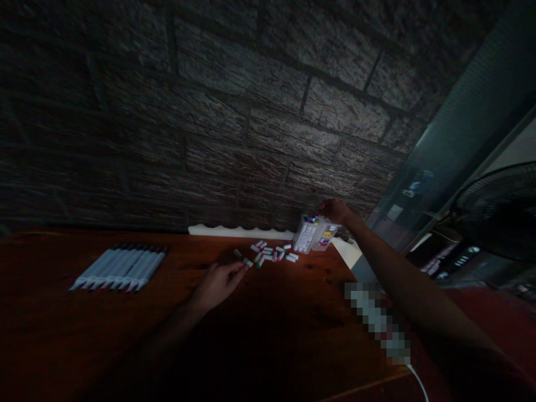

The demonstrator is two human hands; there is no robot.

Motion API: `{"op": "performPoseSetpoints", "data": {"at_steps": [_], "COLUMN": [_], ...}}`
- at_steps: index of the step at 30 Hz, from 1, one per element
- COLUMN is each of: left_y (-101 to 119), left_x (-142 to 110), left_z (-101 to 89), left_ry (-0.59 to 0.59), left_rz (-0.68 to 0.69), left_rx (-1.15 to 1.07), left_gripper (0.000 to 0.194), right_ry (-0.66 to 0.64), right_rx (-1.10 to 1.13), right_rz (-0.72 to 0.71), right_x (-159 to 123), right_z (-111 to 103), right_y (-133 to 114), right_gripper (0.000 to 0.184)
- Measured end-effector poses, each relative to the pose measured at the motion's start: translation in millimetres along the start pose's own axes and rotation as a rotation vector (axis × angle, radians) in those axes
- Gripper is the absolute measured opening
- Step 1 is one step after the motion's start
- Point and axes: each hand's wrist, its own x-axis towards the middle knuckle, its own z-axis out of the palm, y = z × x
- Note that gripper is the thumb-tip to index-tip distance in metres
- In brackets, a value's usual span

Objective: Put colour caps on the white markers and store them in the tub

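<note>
My left hand (218, 283) rests on the dark wooden table (67, 335), its fingers pinched on a small white cap (247, 262) at the edge of a scattered pile of several marker caps (272, 252). My right hand (334, 210) reaches to the table's far right corner and closes over the top of a clear marker box (314, 233) that stands upright with coloured marker ends showing. A row of several uncapped white markers (121, 268) lies side by side at the left.
A dark brick wall (234, 111) rises right behind the table. A white scalloped strip (238, 230) runs along the table's back edge. A black fan (498, 212) stands at the right. A white cable (419, 382) hangs off the table's near right edge.
</note>
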Motion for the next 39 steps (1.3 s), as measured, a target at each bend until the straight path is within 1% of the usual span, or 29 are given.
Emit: {"op": "performPoseSetpoints", "data": {"at_steps": [2, 4, 5, 6, 7, 8, 9, 10, 13, 14, 16, 18, 20, 21, 25, 27, 29, 33, 39], "left_y": [0.4, 2.8, 4.8, 7.0, 8.8, 9.8, 9.7, 8.2, -1.2, -5.1, -13.1, -21.4, -29.5, -33.0, -40.4, -40.3, -39.4, -40.3, -45.2], "left_x": [0.3, -0.4, -1.0, -1.7, -2.1, -2.2, -2.1, -1.8, -2.5, -3.5, -6.1, -9.0, -11.8, -12.9, -14.8, -14.3, -13.9, -14.6, -16.7], "left_z": [0.4, 1.5, 2.3, 2.8, 3.1, 2.7, 1.2, -1.5, -19.5, -28.3, -47.5, -64.3, -74.5, -76.7, -72.0, -68.1, -66.8, -70.8, -70.9], "left_ry": [0.001, 0.006, 0.005, 0.006, -0.005, -0.007, -0.003, 0.012, 0.083, 0.116, 0.181, 0.224, 0.222, 0.205, 0.100, 0.081, 0.092, 0.127, 0.151], "left_rz": [-0.013, -0.030, -0.036, -0.043, -0.054, -0.075, -0.127, -0.201, -0.385, -0.444, -0.552, -0.644, -0.719, -0.749, -0.819, -0.825, -0.810, -0.803, -0.858], "left_rx": [-0.006, -0.004, 0.003, 0.020, 0.049, 0.094, 0.171, 0.269, 0.451, 0.506, 0.615, 0.702, 0.756, 0.773, 0.793, 0.799, 0.807, 0.788, 0.621], "left_gripper": [0.028, 0.028, 0.028, 0.028, 0.028, 0.028, 0.028, 0.027, 0.029, 0.032, 0.037, 0.039, 0.038, 0.037, 0.030, 0.030, 0.030, 0.032, 0.026], "right_ry": [0.146, 0.280, 0.338, 0.411, 0.550, 0.653, 0.684, 0.684, 0.597, 0.544, 0.463, 0.436, 0.435, 0.429, 0.339, 0.297, 0.266, 0.241, 0.249], "right_rx": [-0.020, 0.006, 0.032, 0.073, 0.156, 0.228, 0.287, 0.340, 0.374, 0.366, 0.361, 0.376, 0.397, 0.408, 0.438, 0.445, 0.450, 0.453, 0.464], "right_rz": [0.020, 0.026, 0.027, 0.032, 0.027, 0.005, -0.023, -0.041, -0.085, -0.114, -0.167, -0.167, -0.136, -0.129, -0.186, -0.208, -0.209, -0.211, -0.178], "right_x": [-12.3, -30.5, -41.5, -53.3, -65.5, -77.6, -89.3, -100.3, -126.3, -132.2, -139.9, -143.8, -145.6, -146.2, -148.0, -149.0, -149.8, -150.1, -148.9], "right_z": [2.1, 10.8, 18.7, 29.4, 42.5, 57.9, 74.7, 92.0, 137.2, 147.3, 158.1, 159.6, 157.7, 157.1, 161.4, 165.1, 167.5, 167.7, 168.1], "right_y": [-4.6, -10.6, -13.8, -17.1, -20.3, -23.2, -25.9, -28.5, -35.0, -36.5, -37.4, -36.3, -35.0, -34.9, -40.0, -44.0, -47.2, -48.9, -45.2], "right_gripper": [0.011, 0.022, 0.031, 0.041, 0.046, 0.046, 0.046, 0.046, 0.048, 0.048, 0.047, 0.045, 0.045, 0.045, 0.045, 0.045, 0.046, 0.047, 0.045]}}
